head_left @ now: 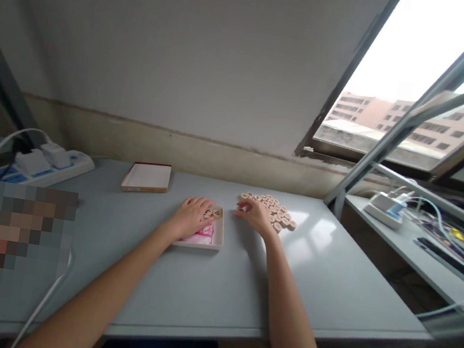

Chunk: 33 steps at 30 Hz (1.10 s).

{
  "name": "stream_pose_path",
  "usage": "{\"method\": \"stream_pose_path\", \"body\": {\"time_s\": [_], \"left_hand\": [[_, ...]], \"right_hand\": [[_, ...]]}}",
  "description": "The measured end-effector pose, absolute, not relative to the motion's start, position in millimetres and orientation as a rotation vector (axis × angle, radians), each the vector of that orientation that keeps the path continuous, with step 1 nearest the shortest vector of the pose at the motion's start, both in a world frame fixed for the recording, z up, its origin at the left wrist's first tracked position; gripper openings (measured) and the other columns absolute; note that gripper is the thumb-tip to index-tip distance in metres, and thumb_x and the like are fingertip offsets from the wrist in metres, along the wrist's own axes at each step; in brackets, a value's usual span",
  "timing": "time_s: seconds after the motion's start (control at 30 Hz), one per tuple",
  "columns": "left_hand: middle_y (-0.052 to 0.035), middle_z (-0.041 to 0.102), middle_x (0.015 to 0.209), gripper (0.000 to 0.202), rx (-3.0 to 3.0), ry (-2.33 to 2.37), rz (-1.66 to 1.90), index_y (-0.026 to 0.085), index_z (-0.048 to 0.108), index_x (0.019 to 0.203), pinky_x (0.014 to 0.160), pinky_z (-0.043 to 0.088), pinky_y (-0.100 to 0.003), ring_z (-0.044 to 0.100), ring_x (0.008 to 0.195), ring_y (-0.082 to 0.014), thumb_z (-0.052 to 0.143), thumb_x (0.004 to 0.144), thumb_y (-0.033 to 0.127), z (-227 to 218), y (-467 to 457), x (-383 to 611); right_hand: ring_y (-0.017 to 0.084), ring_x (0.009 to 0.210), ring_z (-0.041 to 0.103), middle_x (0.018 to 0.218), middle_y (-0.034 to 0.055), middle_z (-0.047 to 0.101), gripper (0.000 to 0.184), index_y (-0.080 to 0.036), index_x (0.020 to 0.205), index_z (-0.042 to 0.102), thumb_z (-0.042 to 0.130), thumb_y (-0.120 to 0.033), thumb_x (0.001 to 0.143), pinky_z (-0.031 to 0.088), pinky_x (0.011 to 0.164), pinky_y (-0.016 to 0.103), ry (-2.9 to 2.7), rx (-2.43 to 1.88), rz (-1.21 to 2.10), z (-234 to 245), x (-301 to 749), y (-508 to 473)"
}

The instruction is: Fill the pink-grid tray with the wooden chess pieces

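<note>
The left hand (194, 215) lies palm down over the shallow white box (220, 236), its fingers loosely bent beside a couple of round wooden pieces (217, 212) marked with dark characters; I can't tell whether it grips any. The right hand (254, 213) is at the near left edge of the loose pile (284, 217) of similar pieces, fingers half curled and thumb close to the forefinger. Whether a piece sits between them I can't make out from here.

Inside the box, under the left hand, is something white with pink marks. The step in hand seems to be handling pieces between box and pile, though which way they go isn't plain. The next move probably calls for a light fingertip grip, without nudging neighbouring pieces.

Farther out on the grey table (239, 297), a shallow lid (147, 176) lies near the wall, with a power strip (80, 163) to its left.
</note>
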<state>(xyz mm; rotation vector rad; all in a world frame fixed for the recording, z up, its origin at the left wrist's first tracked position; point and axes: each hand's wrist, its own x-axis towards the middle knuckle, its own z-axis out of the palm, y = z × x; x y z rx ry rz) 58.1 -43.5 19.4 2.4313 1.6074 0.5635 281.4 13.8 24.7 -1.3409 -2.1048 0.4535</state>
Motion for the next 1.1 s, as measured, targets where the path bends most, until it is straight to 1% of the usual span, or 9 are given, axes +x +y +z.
{"method": "stream_pose_path", "body": {"time_s": [0.13,0.23,0.37,0.47,0.67,0.77,0.87,1.0,1.1], "left_hand": [[-0.0071,0.044,0.123,0.046,2.439,1.582,0.598,0.022,0.041,0.117,0.096,0.021,-0.035,0.037,0.112,-0.0222,0.034,0.08,0.049,18.3,-43.2,56.7],[-0.0077,0.045,0.122,0.046,2.442,1.593,0.605,0.022,0.042,0.116,0.095,0.022,-0.035,0.038,0.111,-0.0229,0.032,0.08,0.05,18.6,-43.6,56.8],[-0.0069,0.048,0.118,0.043,2.458,1.597,0.604,0.022,0.044,0.112,0.093,0.024,-0.034,0.04,0.109,-0.0221,0.033,0.08,0.049,19.6,-44.0,57.6],[-0.0069,0.048,0.118,0.042,2.448,1.6,0.592,0.022,0.044,0.112,0.092,0.025,-0.034,0.04,0.109,-0.0222,0.038,0.079,0.047,20.4,-43.8,57.4],[-0.0066,0.049,0.117,0.039,2.49,1.609,0.6,0.022,0.044,0.11,0.09,0.027,-0.034,0.042,0.107,-0.0218,0.038,0.08,0.045,21.1,-44.1,57.5],[-0.0062,0.05,0.114,0.036,2.51,1.624,0.599,0.021,0.044,0.109,0.089,0.029,-0.033,0.043,0.105,-0.0204,0.039,0.08,0.041,21.2,-45.5,58.4],[-0.0045,0.051,0.111,0.032,2.526,1.627,0.6,0.022,0.044,0.107,0.088,0.029,-0.032,0.044,0.104,-0.0185,0.039,0.08,0.039,21.0,-46.5,58.8],[-0.0048,0.051,0.11,0.033,2.552,1.648,0.611,0.022,0.045,0.105,0.087,0.03,-0.032,0.044,0.103,-0.0188,0.037,0.081,0.043,20.0,-46.4,58.4],[-0.0053,0.052,0.108,0.032,2.572,1.655,0.607,0.02,0.045,0.106,0.087,0.031,-0.032,0.045,0.101,-0.0189,0.037,0.081,0.04,20.4,-46.9,58.3]], "right_hand": [[0.013,0.074,0.053,0.087,0.0018,0.06,0.028,-0.019,0.087,0.059,0.062,-0.038,0.066,0.041,0.065,0.024,-2.063,-1.018,0.747,35.2,267.6,8.2],[0.013,0.075,0.051,0.084,0.0007,0.061,0.025,-0.02,0.084,0.06,0.063,-0.037,0.066,0.04,0.066,0.023,-2.227,-0.934,0.863,43.5,251.6,-3.3],[0.014,0.073,0.05,0.076,-0.0007,0.061,0.022,-0.023,0.083,0.063,0.067,-0.032,0.063,0.035,0.071,0.026,-2.409,-1.032,0.673,46.8,236.7,-14.1],[0.015,0.078,0.05,0.081,-0.0007,0.061,0.019,-0.025,0.083,0.064,0.067,-0.026,0.064,0.033,0.076,0.028,-2.429,-1.005,0.523,47.2,233.6,-16.9],[0.014,0.073,0.05,0.078,0.0001,0.06,0.019,-0.023,0.084,0.064,0.065,-0.021,0.065,0.037,0.07,0.025,-2.385,-0.926,0.649,45.5,233.4,-15.3],[0.013,0.07,0.049,0.076,0.0004,0.059,0.018,-0.02,0.083,0.063,0.064,-0.024,0.066,0.039,0.066,0.023,-2.334,-0.852,0.798,45.0,233.5,-14.5],[0.012,0.07,0.049,0.078,0.0005,0.059,0.02,-0.018,0.085,0.062,0.064,-0.025,0.066,0.04,0.066,0.024,-2.309,-0.794,0.883,44.2,234.3,-13.1],[0.013,0.073,0.049,0.08,0.0003,0.057,0.02,-0.02,0.084,0.062,0.065,-0.018,0.064,0.038,0.069,0.024,-2.384,-0.813,0.778,40.8,234.7,-10.9],[0.013,0.075,0.048,0.085,0.0008,0.054,0.028,-0.021,0.087,0.059,0.068,-0.017,0.061,0.037,0.069,0.024,-2.391,-0.852,0.617,39.9,232.8,-11.6]]}}
